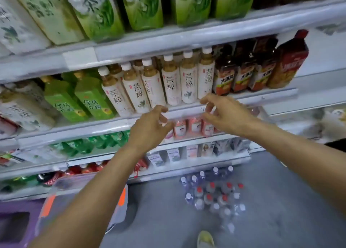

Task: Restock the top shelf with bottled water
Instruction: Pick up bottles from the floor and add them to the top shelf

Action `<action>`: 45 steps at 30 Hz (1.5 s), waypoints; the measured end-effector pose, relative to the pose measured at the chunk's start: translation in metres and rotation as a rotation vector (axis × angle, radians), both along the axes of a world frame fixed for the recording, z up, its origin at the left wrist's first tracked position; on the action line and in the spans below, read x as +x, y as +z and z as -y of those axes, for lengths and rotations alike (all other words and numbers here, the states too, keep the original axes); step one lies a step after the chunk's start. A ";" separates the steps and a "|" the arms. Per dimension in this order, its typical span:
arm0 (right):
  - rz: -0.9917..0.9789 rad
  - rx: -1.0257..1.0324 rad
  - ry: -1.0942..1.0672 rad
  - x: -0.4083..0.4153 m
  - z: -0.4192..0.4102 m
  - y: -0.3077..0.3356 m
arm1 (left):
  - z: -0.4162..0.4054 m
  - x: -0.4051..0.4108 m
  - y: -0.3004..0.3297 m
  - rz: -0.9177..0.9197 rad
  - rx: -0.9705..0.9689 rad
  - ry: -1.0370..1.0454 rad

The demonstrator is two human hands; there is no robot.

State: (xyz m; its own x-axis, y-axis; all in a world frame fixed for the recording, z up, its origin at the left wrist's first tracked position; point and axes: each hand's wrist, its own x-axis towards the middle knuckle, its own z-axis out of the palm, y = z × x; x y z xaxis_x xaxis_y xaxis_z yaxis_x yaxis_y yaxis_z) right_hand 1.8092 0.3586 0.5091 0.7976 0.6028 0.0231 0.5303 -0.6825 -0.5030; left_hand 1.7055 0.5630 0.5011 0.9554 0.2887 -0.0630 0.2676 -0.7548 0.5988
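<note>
Several water bottles point(213, 193) with white and red caps stand packed together on the grey floor, below and right of my hands. My left hand point(151, 126) and my right hand point(224, 113) are both stretched out in front of a middle shelf edge point(104, 127), below a row of white-capped tea bottles point(170, 83). Fingers of both hands are loosely curled and hold nothing. The top shelf itself is out of view.
Green tea bottles point(142, 6) fill the shelf above. Dark red-labelled bottles point(241, 73) stand right of the tea row. Pink bottles point(194, 126) sit behind my hands. A clear plastic crate point(84, 199) stands on the floor at the left; a shoe point(205, 239) shows below.
</note>
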 end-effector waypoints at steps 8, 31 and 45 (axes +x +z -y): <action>-0.415 0.168 -0.376 -0.053 0.093 -0.211 | 0.084 -0.045 -0.216 -0.386 -0.403 0.005; -0.553 -0.703 -0.208 -0.060 0.239 -0.699 | 0.283 -0.041 -0.700 -0.838 -0.091 -0.503; -0.286 -0.714 -0.043 -0.088 0.238 -0.689 | 0.303 -0.047 -0.693 -0.646 0.258 -0.731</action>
State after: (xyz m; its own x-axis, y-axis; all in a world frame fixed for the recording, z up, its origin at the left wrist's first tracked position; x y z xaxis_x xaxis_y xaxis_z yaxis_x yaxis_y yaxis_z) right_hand 1.7212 0.1201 -0.1794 0.7373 0.3620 -0.5705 0.4112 -0.9104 -0.0462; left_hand 1.6587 0.2595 -0.1920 0.7085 -0.2769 -0.6491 -0.0975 -0.9494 0.2986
